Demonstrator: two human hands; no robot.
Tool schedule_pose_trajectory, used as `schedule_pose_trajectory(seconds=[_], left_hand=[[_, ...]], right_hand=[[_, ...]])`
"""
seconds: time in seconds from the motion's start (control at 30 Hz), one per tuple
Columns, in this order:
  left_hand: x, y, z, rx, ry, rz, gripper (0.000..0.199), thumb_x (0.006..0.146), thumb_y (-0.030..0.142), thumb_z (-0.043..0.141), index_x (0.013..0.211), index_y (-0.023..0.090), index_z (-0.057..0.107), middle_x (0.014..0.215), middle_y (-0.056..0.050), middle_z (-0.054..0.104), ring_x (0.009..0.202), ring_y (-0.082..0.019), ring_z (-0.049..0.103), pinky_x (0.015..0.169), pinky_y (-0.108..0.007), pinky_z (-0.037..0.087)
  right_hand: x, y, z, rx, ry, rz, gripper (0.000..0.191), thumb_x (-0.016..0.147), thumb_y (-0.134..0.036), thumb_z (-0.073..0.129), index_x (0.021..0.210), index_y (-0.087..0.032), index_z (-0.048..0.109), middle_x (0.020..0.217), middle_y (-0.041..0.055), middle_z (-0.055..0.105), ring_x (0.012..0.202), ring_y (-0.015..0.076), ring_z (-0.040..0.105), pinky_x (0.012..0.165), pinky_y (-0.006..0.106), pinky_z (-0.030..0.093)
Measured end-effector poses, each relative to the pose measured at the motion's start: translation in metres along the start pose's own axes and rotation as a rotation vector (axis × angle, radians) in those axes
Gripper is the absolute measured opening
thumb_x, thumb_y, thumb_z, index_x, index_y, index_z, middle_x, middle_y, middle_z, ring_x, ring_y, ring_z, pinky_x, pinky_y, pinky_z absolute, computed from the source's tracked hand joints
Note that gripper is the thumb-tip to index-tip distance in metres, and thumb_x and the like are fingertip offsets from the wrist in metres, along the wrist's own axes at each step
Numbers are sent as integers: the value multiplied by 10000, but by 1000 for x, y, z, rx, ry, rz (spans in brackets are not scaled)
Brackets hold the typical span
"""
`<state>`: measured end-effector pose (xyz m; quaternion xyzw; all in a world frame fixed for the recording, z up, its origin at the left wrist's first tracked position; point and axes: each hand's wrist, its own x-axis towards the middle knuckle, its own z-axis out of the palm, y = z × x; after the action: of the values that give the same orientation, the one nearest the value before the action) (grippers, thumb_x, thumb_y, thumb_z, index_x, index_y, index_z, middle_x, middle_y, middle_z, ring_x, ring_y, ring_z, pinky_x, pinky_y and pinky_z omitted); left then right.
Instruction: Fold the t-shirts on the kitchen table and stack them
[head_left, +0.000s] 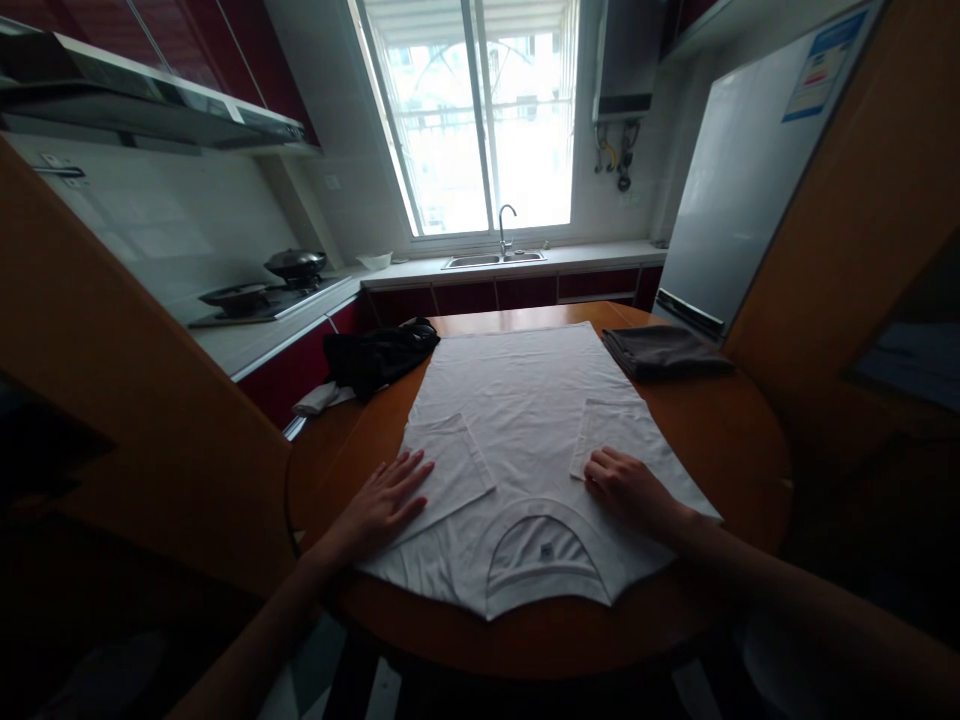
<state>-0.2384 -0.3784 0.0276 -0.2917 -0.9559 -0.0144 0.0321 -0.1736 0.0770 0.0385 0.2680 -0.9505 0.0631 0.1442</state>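
A white T-shirt (pixel 525 400) lies spread on the round wooden table, its neckline toward me and its hem at the far side. Both sleeves are folded inward over the body. My left hand (pixel 386 500) rests flat, fingers spread, on the left sleeve (pixel 450 460) near its fold. On the right sleeve (pixel 611 425), my right hand (pixel 626 487) has its fingers curled together at the cuff edge, seemingly gripping the cloth; the fingertips are partly hidden. A small dark label shows inside the collar (pixel 546 550).
Dark folded cloth (pixel 664 352) lies at the table's far right. A crumpled black garment (pixel 379 355) sits at the far left, with a white cloth (pixel 319 398) beside it. The wooden table (pixel 735 440) has a rounded edge. Beyond are a counter, sink (pixel 495 260), stove (pixel 277 300) and fridge (pixel 757 170).
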Motion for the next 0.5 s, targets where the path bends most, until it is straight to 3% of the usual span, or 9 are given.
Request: schedule_pose_trajectory(seconds=[0.5], left_hand=[[0,3,-2,-37,-46,-34,611,1010,633,341,1562,373,299,1652,8,209,1525,-284,213,1209,-519,242]], right_hand=[[4,-4,2,-35,-6,12,183,1000,-119,471,864,-180,577,890,59,641,830,201,586,720,308,427]])
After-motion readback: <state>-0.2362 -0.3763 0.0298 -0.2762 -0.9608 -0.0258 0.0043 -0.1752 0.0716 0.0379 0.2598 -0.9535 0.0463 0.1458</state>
